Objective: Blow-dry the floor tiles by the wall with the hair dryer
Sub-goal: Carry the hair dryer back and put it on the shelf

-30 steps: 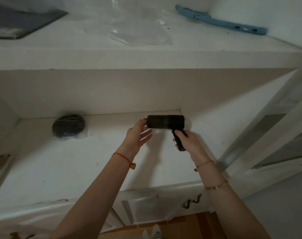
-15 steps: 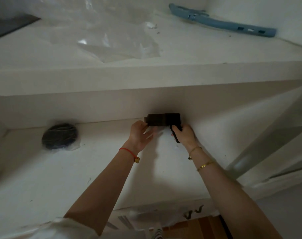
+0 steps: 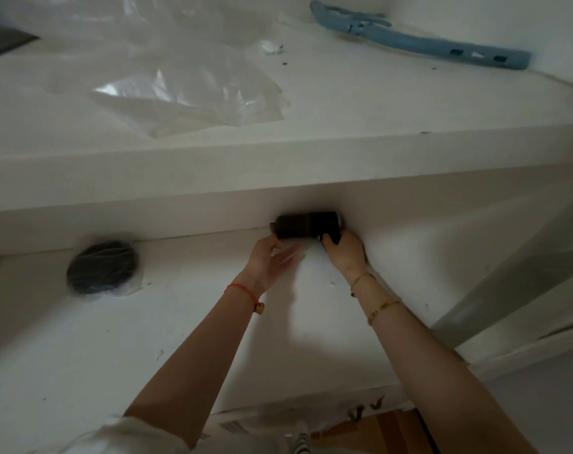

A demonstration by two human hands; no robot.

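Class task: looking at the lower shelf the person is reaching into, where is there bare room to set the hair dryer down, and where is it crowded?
Bare: the lower shelf between the plastic-wrapped dark disc and the left hand, and its near strip. Crowded: the back corner, where the right hand grips the hair dryer.

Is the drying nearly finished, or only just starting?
Probably just starting. Done: the right hand grips the hair dryer, held at the back wall. In hand: the left hand feels near its nozzle. Left: drying along the white surface; wetness can't be seen.
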